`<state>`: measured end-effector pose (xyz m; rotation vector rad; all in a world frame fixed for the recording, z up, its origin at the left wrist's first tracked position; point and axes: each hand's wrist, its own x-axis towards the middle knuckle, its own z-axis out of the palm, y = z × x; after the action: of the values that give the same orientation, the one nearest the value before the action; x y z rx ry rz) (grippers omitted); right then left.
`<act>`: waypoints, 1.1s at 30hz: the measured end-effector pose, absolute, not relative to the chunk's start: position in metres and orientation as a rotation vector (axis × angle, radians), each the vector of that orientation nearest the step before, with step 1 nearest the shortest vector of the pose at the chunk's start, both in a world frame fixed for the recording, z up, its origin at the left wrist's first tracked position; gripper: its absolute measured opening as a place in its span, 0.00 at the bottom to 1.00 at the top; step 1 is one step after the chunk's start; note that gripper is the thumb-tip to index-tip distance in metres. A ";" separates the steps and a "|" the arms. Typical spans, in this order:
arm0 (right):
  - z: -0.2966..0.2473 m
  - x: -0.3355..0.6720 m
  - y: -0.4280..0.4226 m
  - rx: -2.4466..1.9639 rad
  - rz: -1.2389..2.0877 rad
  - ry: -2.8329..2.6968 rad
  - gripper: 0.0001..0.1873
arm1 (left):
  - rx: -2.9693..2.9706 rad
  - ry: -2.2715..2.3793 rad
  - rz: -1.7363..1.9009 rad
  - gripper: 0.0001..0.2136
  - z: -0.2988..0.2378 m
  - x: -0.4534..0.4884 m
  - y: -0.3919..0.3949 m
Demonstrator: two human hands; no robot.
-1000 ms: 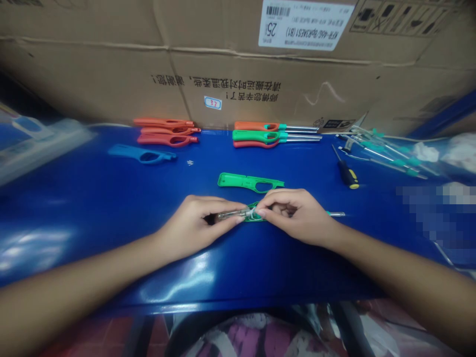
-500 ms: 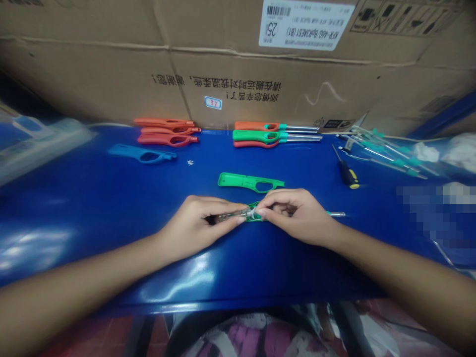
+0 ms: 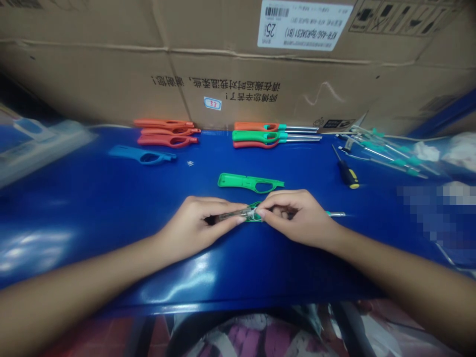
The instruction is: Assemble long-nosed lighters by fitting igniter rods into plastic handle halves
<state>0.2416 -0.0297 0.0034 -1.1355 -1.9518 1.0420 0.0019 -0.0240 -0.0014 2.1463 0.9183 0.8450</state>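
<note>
My left hand and my right hand meet at the middle of the blue table. Both pinch a green lighter body that lies flat between them. The left fingers are closed on a clear metal-tipped insert at its left end. My right fingers are closed over its middle, and a thin metal nozzle sticks out to the right. A loose green shell half lies just behind my hands.
Orange shells and a blue shell lie at the back left. Assembled lighters lie at the back centre. A yellow-handled screwdriver and several metal-tube parts lie to the right. A cardboard box walls the back.
</note>
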 end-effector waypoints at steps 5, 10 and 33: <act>0.002 0.242 -0.031 -1.084 0.957 -1.991 0.09 | 2.135 0.935 0.838 0.11 -0.002 0.002 -0.023; 0.001 0.244 -0.030 -1.021 0.927 -2.016 0.09 | 2.134 0.931 0.841 0.11 -0.001 0.002 -0.023; 0.002 0.244 -0.030 -1.100 1.018 -1.952 0.09 | 2.148 0.900 0.913 0.11 0.001 0.006 -0.030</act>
<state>0.2435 -0.0295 0.0018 -1.0997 -1.9518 1.0182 0.0058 -0.0303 0.0014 2.1479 0.9004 0.9135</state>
